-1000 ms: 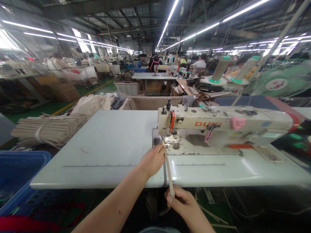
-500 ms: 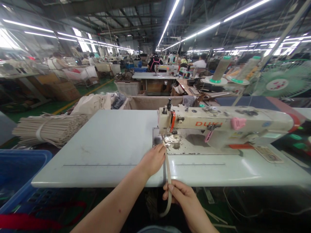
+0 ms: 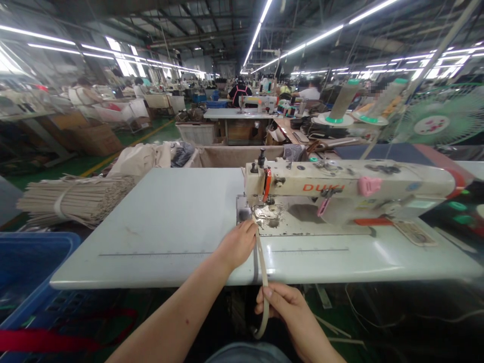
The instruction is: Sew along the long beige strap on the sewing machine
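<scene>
A narrow beige fabric strap [image 3: 261, 257] runs from the needle area of the sewing machine [image 3: 340, 184] down over the table's front edge. Close to the presser foot, my left hand [image 3: 242, 242] is closed on the strap's upper part, its fingertips resting by the metal needle plate. Just below the table edge my right hand [image 3: 280, 300] pinches the strap between thumb and fingers. Its lower end curls back beneath that hand. The needle and the strap's far end are hidden behind my left fingers.
The white sewing table [image 3: 170, 212] bears a printed ruler line. At left lie a tied bundle of beige strips [image 3: 75, 199] and a blue plastic basket [image 3: 38, 262]. Thread cones [image 3: 344, 101] and a green fan [image 3: 434, 121] stand at right. Other people sit at machines farther back.
The view has shifted slightly. Both hands keep their hold on the strap, with hardly any movement against the table.
</scene>
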{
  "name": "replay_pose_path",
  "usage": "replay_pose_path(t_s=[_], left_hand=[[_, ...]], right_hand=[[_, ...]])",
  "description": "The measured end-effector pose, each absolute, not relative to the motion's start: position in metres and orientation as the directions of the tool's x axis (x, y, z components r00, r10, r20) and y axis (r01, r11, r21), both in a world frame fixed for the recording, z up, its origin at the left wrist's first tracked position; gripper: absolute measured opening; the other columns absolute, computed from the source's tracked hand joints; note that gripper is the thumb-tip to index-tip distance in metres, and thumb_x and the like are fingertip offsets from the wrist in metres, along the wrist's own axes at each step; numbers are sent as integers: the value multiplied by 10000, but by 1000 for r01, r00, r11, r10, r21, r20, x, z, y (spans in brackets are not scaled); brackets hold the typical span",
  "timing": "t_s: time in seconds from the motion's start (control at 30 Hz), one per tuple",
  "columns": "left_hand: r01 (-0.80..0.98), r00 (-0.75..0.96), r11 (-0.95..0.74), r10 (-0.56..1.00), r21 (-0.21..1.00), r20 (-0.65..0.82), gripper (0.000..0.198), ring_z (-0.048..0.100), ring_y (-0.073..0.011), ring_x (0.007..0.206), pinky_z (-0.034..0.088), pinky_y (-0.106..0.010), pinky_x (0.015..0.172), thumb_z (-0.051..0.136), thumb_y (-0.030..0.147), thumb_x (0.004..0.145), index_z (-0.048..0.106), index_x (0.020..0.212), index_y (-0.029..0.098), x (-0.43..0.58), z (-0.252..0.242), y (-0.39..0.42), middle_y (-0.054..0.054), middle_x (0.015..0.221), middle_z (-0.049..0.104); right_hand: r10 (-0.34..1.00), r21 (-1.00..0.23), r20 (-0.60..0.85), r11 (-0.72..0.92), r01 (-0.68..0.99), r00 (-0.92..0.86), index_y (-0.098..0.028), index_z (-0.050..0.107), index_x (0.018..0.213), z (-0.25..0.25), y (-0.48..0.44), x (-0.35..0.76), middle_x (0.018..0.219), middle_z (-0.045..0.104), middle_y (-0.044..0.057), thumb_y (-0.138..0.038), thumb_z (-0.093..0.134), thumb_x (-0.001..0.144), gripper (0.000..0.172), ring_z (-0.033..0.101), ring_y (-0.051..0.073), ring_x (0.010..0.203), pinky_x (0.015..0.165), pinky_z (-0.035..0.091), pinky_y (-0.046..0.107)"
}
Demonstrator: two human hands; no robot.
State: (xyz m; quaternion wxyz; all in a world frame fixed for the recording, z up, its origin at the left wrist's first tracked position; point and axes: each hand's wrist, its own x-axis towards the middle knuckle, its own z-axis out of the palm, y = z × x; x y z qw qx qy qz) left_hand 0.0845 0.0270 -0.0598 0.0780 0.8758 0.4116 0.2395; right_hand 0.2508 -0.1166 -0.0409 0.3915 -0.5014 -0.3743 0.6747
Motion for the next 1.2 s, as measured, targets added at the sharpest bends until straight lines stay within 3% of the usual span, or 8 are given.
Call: replay_pose_path(t_s=[0.77,1.03,1.1,1.2], left_hand=[[685,555,-664,742,300,377,232,616,-249,1214,519,-438,1088,483,155,975,521,1197,210,85,-65,30,-110,1275,600],[696,569,-664,743,275,353,238,611,-249,1224,510,-428,1103,484,139,968,522,1193,209,85,-63,29,-104,1260,602],[696,564,-660,746,282,354,247,610,-248,1221,508,-423,1103,486,128,964,522,1197,204,86,-62,28,-105,1256,606],[702,543,-645,759,302,358,254,618,-245,1196,520,-410,1083,494,113,952,523,1189,199,86,-61,27,-108,1264,603]], right_hand=[[915,-916,-353,-380,-128,-196,-163,781,725,-46,-116,253,682,720,65,-623,787,779,464,613,187,673,653,461,288],[952,-979,-203,-206,14,-227,-181,735,656,-67,-110,254,687,656,24,-607,774,794,449,568,180,694,686,451,290],[961,-983,-184,-185,15,-208,-188,758,698,-72,-108,253,753,697,38,-615,777,788,437,608,201,744,715,480,296],[943,-953,-268,-290,-92,-197,-206,784,893,-74,-108,250,843,757,61,-642,784,775,452,663,225,821,760,522,312]])
